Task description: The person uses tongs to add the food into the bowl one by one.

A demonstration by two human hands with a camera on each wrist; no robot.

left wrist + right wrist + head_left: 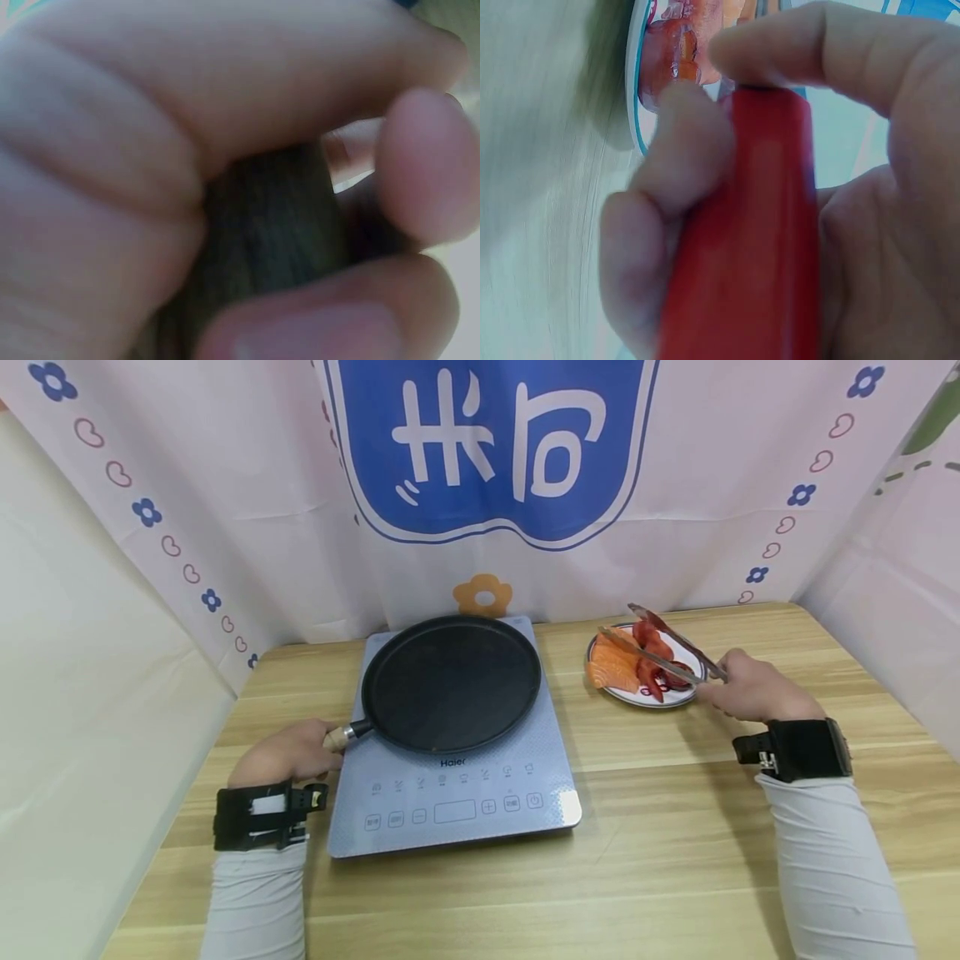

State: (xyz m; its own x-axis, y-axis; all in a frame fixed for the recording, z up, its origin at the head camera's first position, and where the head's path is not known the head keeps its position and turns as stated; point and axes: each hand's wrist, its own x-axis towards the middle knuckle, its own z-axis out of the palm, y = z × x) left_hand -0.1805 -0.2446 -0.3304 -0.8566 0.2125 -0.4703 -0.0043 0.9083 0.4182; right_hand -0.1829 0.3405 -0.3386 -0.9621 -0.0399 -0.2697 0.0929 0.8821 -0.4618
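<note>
My left hand (294, 750) grips the wooden handle (339, 739) of a flat black frying pan (453, 685); in the left wrist view the fingers (330, 330) curl round the dark handle. The pan sits on a Haier induction cooktop (491, 839). In my right hand (757, 689) is a pair of tongs (693, 652), held by the red grip (757, 202). Their two metal arms stand apart over a plate (637, 697). Orange salmon (613, 668) lies at the plate's left, with red sausage pieces (656, 647) beside it.
A wooden table (660, 860) carries everything. Behind it hangs a white curtain (285, 552) with a blue emblem (495, 452). Touch buttons (453, 812) line the cooktop's front. Black wrist devices (810, 750) sit on both wrists.
</note>
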